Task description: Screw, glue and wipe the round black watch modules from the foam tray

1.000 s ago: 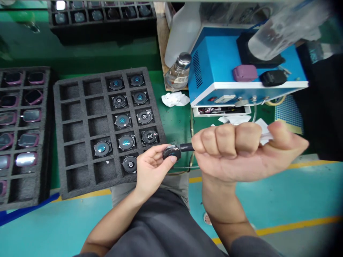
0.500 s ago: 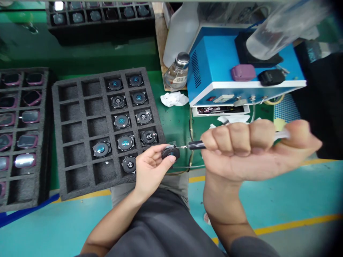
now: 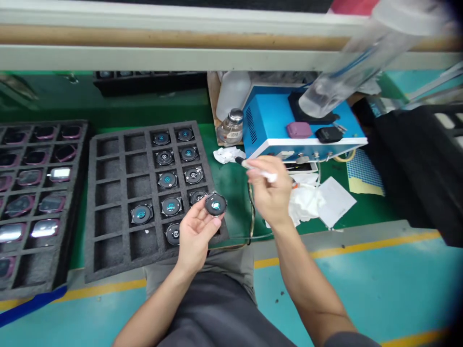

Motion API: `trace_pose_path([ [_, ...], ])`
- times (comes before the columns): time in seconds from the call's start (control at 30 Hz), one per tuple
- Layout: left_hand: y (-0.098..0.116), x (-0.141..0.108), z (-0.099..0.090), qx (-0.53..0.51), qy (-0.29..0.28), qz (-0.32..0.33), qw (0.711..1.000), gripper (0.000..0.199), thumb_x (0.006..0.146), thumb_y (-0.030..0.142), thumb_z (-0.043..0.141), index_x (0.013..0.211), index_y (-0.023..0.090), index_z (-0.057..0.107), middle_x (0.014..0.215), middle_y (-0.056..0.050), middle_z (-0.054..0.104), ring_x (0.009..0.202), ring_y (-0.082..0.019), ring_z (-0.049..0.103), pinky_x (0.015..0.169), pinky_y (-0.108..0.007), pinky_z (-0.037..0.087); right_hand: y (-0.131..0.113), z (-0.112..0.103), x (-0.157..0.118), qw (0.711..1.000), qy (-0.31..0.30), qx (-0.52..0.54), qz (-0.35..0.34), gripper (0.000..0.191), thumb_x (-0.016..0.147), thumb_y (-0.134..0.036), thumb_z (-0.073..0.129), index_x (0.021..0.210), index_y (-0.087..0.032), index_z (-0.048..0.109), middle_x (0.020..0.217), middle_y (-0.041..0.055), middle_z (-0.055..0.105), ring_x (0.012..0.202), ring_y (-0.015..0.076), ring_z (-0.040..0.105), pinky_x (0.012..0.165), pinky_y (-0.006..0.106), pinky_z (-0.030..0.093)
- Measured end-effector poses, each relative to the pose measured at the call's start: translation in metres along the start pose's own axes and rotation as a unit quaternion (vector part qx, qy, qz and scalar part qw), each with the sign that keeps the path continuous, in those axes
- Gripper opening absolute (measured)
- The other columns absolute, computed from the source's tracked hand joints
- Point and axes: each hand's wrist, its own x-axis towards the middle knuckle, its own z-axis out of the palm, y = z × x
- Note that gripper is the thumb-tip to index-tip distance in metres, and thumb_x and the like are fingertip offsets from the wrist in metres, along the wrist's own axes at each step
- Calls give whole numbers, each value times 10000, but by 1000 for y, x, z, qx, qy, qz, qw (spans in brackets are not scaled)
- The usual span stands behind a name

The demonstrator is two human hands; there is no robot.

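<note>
Green worktop carries a dark foam tray whose two columns by the right edge hold round watches; one more sits in the second column from the left, with a small pale scrap in the compartment below it. Beyond its left edge, another tray holds watches with purple frames. By the first tray's near right corner, the left hand pinches a single watch between thumb and fingers, a bright patch on its dark face. The right hand, apart from it, is curled round a blurred white tool with a black end. Farther back, a metal-capped glass jar stands beside a blue box bearing a purple case and a black case.
</note>
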Motion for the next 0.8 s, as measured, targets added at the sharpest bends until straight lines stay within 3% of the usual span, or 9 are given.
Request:
trace_pose_path([
  [0.13, -1, 0, -2, -12, -3, 13, 1000, 453, 726, 136, 851, 1151, 214, 716, 1212, -87, 757, 1130, -211, 708, 1029, -387, 559, 7, 15, -1, 994, -104, -8, -11, 262, 920, -183, 556, 1130, -228, 706, 1178, 107, 634, 1062, 232, 670, 926, 440, 571],
  [0.27, -2, 0, -2, -20, -8, 22, 1000, 450, 730, 107, 842, 1146, 224, 716, 1195, -70, 766, 1129, -197, 708, 1029, -387, 563, -7, -21, -12, 977, -207, -57, -3, 548, 833, -125, 592, 1367, -247, 576, 1413, 128, 570, 1249, 287, 600, 986, 484, 551],
  [0.33, -3, 1, -2, -23, -14, 22, 999, 447, 737, 97, 834, 1148, 227, 716, 1187, -62, 769, 1121, -185, 711, 1032, -381, 564, -15, -51, -27, 995, -76, -61, 33, 466, 839, -137, 612, 1286, -270, 623, 1240, 76, 666, 993, 214, 684, 866, 410, 581],
  [0.37, -3, 2, -2, -23, -16, 20, 999, 447, 739, 93, 832, 1150, 227, 715, 1183, -60, 771, 1115, -181, 713, 1031, -378, 565, -19, -64, -38, 990, 86, -80, 75, 416, 838, -164, 642, 1243, -258, 631, 1102, 53, 686, 837, 175, 672, 754, 359, 577],
  [0.43, -3, 3, -2, -21, -17, 15, 1000, 446, 740, 92, 830, 1149, 230, 716, 1179, -58, 773, 1102, -179, 718, 1025, -376, 570, -22, -81, -63, 930, 305, -73, 192, 450, 793, -256, 741, 1219, -224, 597, 806, -24, 614, 641, 127, 579, 561, 260, 497],
  [0.53, -3, 3, -2, -16, -16, 10, 1000, 446, 731, 100, 837, 1140, 234, 719, 1178, -60, 775, 1109, -196, 719, 1013, -393, 578, -23, -81, -98, 851, 204, 109, 472, 464, 773, -442, 774, 1117, -196, 584, 548, -111, 462, 392, 65, 360, 366, 183, 292],
  [0.6, -3, 3, -2, -12, -17, 9, 1000, 454, 725, 110, 844, 1143, 235, 719, 1177, -64, 775, 1125, -207, 714, 1012, -401, 578, -26, -72, -113, 785, 119, 202, 574, 473, 717, -511, 810, 991, -168, 632, 528, -108, 432, 371, 39, 322, 341, 165, 230],
  [0.67, -4, 2, -2, -7, -17, 10, 1000, 468, 721, 121, 850, 1155, 232, 716, 1184, -69, 773, 1141, -215, 709, 1017, -406, 574, -31, -68, -118, 749, 79, 269, 600, 423, 690, -492, 840, 886, -162, 663, 542, -95, 429, 387, 32, 353, 345, 157, 254],
  [0.8, -5, 0, -4, -7, -15, 6, 1000, 497, 715, 132, 859, 1178, 224, 706, 1195, -80, 769, 1140, -218, 711, 1026, -405, 569, -46, -84, -118, 747, 13, 421, 514, 232, 792, -399, 784, 759, -191, 687, 573, -64, 423, 437, 46, 420, 368, 150, 343],
])
